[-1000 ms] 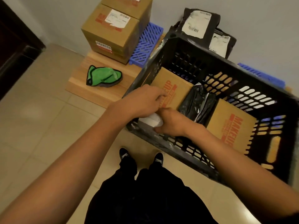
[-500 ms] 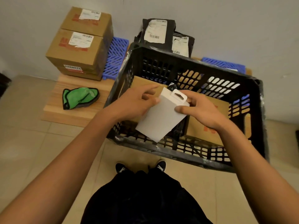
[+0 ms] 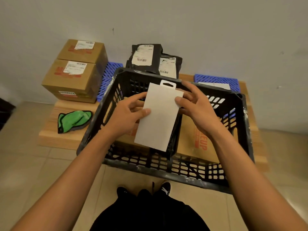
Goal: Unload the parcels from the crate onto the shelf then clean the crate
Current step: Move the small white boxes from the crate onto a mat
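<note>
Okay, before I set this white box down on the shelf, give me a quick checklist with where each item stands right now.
1. Hold on the white box: ok. The left hand pinches its left edge and the right hand pinches its right edge.
2. Box lifted out of the black crate: ok, it is above the rim.
3. Free spot on the wooden shelf: ok, bare wood shows around the green cloth.
4. Room near the stacked cardboard boxes: cannot tell.
5. Crate emptied: not ok. A cardboard box and a black mailer bag are inside.
6. Cloth for cleaning: ok, it lies on the shelf.
</note>
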Available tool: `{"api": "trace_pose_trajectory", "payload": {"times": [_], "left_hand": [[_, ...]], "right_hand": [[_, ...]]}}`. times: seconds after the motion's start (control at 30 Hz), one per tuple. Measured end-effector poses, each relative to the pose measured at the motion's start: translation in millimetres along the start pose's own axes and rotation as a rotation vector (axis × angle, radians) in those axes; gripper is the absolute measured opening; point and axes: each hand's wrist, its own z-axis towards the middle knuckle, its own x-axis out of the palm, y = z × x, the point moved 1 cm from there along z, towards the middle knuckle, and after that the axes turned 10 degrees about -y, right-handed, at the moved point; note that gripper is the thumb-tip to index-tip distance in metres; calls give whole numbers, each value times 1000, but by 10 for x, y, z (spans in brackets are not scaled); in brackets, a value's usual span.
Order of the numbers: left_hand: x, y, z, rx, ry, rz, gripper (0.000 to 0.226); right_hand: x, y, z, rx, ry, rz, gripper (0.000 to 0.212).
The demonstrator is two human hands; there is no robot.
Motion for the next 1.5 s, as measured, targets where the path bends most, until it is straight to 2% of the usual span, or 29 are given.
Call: {"api": "trace_pose_trajectory", "payload": {"times": [0.17, 0.27, 0.37, 0.5, 0.6, 0.73, 0.87, 1.03, 1.13, 1.23, 1.33, 1.43, 1.5], "left_hand": [[195, -66, -1, -42, -183, -109, 51], [312, -122, 6, -52, -232, -157, 44], [448, -170, -4, -56, -248, -165, 45], [667, -258, -49, -8, -291, -48, 46], [859, -320, -127, 127, -363, 104, 46], [1142, -386, -252, 265, -220, 204, 43], [1350, -508, -266, 161, -45, 143, 49], [1434, -623, -302, 128, -95, -37, 75], [1408, -638, -314, 128, -110, -142, 76], [1378, -640, -326, 93, -98, -276, 71], [1346, -618, -325, 71, -113, -296, 68], [1319, -602, -314, 40, -106, -324, 69], [1317, -596, -314, 34, -89, -335, 72]], "right_hand": [[-78, -133, -101, 68, 36, 23, 69], [-128, -243, -175, 110, 83, 38, 62], [-207, -314, -215, 117, 55, 83, 61], [-364, -355, -220, 90, -44, 150, 75], [-481, -345, -229, 36, -126, 125, 74], [-590, -264, -294, -22, -231, 149, 57], [-674, -210, -359, -90, -226, 192, 49], [-688, -226, -403, -116, -187, 275, 40], [-653, -236, -412, -143, -174, 273, 41], [-630, -288, -385, -181, -213, 171, 44], [-646, -360, -336, -102, -256, 119, 56], [-682, -398, -285, 48, -157, 207, 67], [-697, -413, -262, 119, -81, 284, 59]]}}
